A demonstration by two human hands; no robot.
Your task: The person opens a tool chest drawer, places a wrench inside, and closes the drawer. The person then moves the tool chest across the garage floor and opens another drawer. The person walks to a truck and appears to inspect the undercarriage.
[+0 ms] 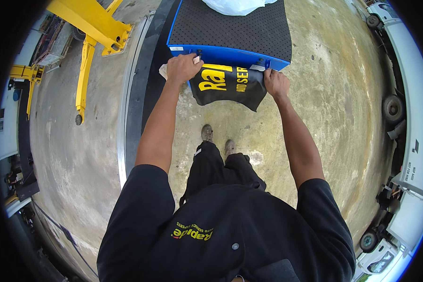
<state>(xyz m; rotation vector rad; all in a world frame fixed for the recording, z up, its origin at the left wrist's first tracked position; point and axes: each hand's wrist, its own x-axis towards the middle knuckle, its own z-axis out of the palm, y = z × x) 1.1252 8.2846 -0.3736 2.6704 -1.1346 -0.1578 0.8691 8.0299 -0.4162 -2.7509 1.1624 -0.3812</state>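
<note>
A black cover [229, 87] with yellow lettering hangs against the near side of a blue tool cabinet [230, 50], spread between my two hands. My left hand [182, 69] is closed at the cover's upper left corner, beside a small black fitting [199, 53] on the cabinet. Past that hand's outer side pokes a bit of whitish cloth [163, 71]; whether the hand grips it is hidden. At the upper right corner, my right hand [276, 83] pinches the cover's edge, close to the cabinet's right corner. The cover's lower edge hangs loose.
On the cabinet's black perforated mat [230, 28] lies a pale plastic bag [239, 5]. A yellow vehicle lift [91, 28] stands at the left, its arm [83, 77] low over the concrete floor [333, 103]. White trucks [411, 141] line the right side.
</note>
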